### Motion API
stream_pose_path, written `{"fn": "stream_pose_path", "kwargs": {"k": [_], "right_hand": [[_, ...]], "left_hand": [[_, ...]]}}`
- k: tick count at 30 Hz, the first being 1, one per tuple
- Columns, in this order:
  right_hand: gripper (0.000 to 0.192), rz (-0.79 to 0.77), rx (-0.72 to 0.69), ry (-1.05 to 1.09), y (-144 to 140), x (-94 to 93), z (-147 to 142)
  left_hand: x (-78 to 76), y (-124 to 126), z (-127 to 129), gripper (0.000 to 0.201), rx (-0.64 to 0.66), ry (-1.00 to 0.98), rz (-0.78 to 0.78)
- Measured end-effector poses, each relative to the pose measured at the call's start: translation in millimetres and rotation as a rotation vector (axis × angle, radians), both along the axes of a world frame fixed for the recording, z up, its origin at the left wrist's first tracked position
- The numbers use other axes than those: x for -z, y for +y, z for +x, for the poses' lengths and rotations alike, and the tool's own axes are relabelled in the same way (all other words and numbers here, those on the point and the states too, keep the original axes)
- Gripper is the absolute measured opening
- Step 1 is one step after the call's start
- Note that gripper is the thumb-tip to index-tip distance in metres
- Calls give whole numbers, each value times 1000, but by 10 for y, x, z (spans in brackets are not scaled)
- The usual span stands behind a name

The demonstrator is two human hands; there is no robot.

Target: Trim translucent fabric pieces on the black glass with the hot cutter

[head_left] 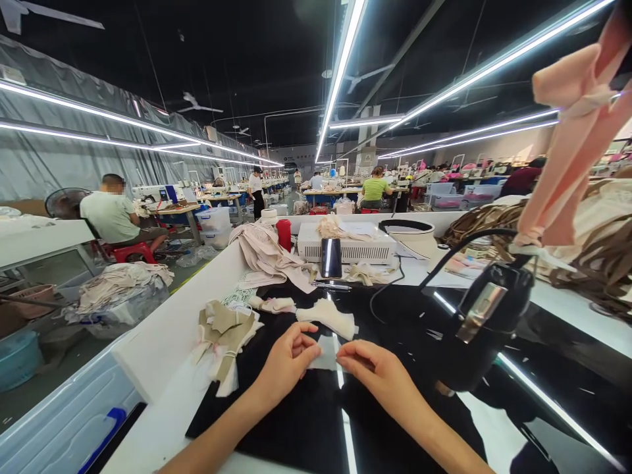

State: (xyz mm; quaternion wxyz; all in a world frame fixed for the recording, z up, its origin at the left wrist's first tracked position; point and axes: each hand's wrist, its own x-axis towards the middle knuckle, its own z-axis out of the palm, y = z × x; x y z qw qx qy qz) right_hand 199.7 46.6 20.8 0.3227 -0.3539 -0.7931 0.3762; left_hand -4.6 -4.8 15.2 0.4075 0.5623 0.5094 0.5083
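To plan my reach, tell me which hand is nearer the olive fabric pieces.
Left. The left hand is right of the olive fabric pieces; the right hand, farther right.

The small piece (326, 357) is pale grey-blue, roughly four-sided, and it looks flat and plain. It is placed between the left hand (286, 357) and the right hand (379, 367), whose fingertips reach its sides, over the black glossy surface (296, 424). Whether it touches this surface, I cannot tell.
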Motion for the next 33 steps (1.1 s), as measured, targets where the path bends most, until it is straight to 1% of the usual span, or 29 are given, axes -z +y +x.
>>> {"fn": "stream_pose_path", "kwargs": {"k": [4, 6, 8, 11, 14, 17, 20, 23, 25, 27, 30, 33], "right_hand": [[22, 183, 55, -46, 145, -94, -80], [24, 264, 99, -85, 257, -123, -135], [24, 341, 154, -141, 394, -129, -196], [22, 451, 220, -248, 610, -103, -289], [17, 532, 249, -361, 772, -55, -365], [16, 581, 268, -455, 839, 1, -411], [15, 618, 288, -506, 843, 51, -439], [14, 644, 310, -515, 811, 55, -459], [11, 660, 320, -501, 750, 10, -458], [8, 682, 312, -477, 629, -66, -432], [11, 705, 231, -454, 309, -174, -325], [5, 691, 120, -455, -133, -182, -118]], "left_hand": [[-165, 223, -79, 34, -23, 139, 57], [-227, 397, -115, 29, -57, 226, 100], [-252, 588, -140, 26, -94, 324, 147], [-221, 844, -155, 23, -111, 472, 206], [-149, 1015, -158, 22, -103, 604, 238], [-74, 1103, -163, 27, -111, 718, 249], [-4, 1143, -170, 28, -124, 816, 260], [49, 1163, -188, 27, -140, 903, 281], [60, 1160, -207, 26, -153, 949, 305], [42, 1139, -229, 25, -166, 977, 339], [-31, 1072, -261, 22, -171, 984, 402], [-113, 971, -285, 26, -156, 981, 462]]}}
